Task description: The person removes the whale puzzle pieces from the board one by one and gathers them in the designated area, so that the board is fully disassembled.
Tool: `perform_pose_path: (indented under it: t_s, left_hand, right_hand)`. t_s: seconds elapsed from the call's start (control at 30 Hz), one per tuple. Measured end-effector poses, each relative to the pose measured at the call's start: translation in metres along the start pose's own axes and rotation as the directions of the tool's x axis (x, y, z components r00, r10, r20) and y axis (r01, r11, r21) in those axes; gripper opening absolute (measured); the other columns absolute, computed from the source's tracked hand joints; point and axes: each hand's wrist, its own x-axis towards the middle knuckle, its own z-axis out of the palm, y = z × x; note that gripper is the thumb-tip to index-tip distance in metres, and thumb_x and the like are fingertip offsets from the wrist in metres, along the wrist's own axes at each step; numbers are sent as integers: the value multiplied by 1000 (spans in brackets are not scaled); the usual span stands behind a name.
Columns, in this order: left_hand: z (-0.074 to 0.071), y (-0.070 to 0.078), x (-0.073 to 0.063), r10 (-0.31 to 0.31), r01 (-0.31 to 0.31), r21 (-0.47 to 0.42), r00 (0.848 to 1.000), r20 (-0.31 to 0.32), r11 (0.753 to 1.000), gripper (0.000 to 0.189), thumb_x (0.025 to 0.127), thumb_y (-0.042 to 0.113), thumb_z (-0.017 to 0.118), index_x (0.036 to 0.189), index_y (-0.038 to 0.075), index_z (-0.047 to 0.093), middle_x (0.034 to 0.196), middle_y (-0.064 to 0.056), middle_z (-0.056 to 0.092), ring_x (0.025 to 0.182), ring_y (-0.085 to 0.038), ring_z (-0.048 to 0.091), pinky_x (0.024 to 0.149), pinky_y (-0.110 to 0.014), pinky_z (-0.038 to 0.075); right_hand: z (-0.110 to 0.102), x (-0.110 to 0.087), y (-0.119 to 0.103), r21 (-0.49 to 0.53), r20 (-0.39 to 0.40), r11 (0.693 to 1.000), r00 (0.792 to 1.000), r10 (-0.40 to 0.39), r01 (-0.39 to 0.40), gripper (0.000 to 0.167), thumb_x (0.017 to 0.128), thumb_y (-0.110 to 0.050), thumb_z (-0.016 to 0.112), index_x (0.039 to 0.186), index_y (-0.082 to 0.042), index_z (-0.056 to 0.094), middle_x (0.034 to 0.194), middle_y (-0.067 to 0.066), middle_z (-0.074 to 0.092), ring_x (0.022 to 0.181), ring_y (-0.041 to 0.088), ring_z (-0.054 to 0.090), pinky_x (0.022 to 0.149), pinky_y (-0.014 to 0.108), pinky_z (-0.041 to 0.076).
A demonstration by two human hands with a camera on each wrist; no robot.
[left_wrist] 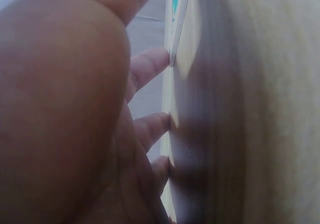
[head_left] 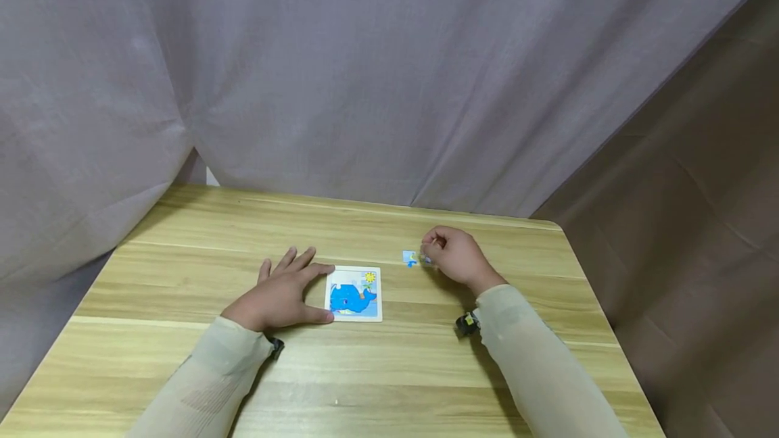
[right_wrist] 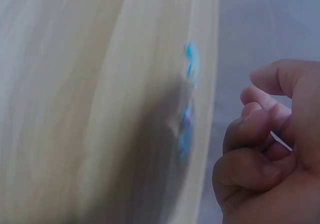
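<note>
A white-framed jigsaw puzzle (head_left: 355, 294) with a blue whale and a yellow sunflower-like figure lies flat on the table. My left hand (head_left: 282, 298) spreads beside it, thumb and index fingertips at its left corners; the left wrist view shows a fingertip (left_wrist: 162, 57) at the board's edge. A blue and white puzzle piece (head_left: 410, 258) lies to the right of the puzzle. Above a second piece (right_wrist: 186, 134), partly covered in the head view, hovers my right hand (head_left: 453, 253). Its thumb and index finger stand slightly apart, other fingers curled, with nothing visible between them.
The wooden table (head_left: 365, 377) has its back edge against a grey curtain (head_left: 365, 86). Brown cloth (head_left: 688, 255) hangs along the right side. Each wrist carries a small dark camera, such as the one (head_left: 467, 324) under the right sleeve.
</note>
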Motion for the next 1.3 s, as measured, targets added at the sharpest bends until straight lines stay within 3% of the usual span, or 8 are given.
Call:
perform_pose_path:
  t_s: [0.33, 0.57, 0.83, 1.07, 1.3]
  left_hand:
    - [-2, 1, -1, -2, 2, 5, 1000, 1, 1000, 95, 87, 65, 91, 168, 33, 53, 189, -15, 19, 175, -52, 4, 129, -87, -1]
    - [-2, 1, 0, 8, -8, 9, 1000, -8, 1000, 95, 86, 65, 91, 167, 33, 54, 189, -17, 21, 175, -54, 6, 127, -89, 0]
    - [-1, 0, 1, 7, -7, 18, 1000, -15, 1000, 96, 85, 69, 91, 167, 34, 54, 188, -16, 22, 175, -54, 8, 127, -89, 1]
    - [-1, -1, 1, 3, -3, 21, 1000, -8, 1000, 96, 86, 69, 90, 167, 34, 54, 189, -16, 21, 175, -53, 7, 128, -88, 0]
    - [0, -2, 1, 1, -1, 22, 1000, -2, 1000, 96, 86, 69, 90, 168, 35, 53, 189, -15, 20, 175, -53, 6, 128, -88, 0]
  right_hand:
    - [13, -6, -33, 39, 87, 996, 993, -84, 81, 7, 109, -29, 72, 111, -24, 77, 91, -2, 69, 67, 14, 56, 58, 28, 48]
    - [25, -8, -43, 9, 150, 988, 977, -154, 155, 8, 109, -27, 73, 112, -22, 79, 94, -6, 70, 75, 14, 60, 66, 29, 52]
    - [38, -8, -51, -52, 271, 966, 934, -230, 253, 5, 108, -23, 76, 113, -23, 79, 98, -10, 73, 79, 9, 65, 74, 29, 56]
    - [45, -10, -62, -109, 356, 931, 888, -291, 349, 16, 107, -21, 79, 123, -19, 78, 114, -5, 75, 100, 13, 66, 95, 34, 58]
    - [49, -8, -67, -159, 421, 907, 858, -296, 391, 24, 108, -22, 76, 132, -24, 77, 118, 1, 70, 95, 14, 60, 94, 35, 55]
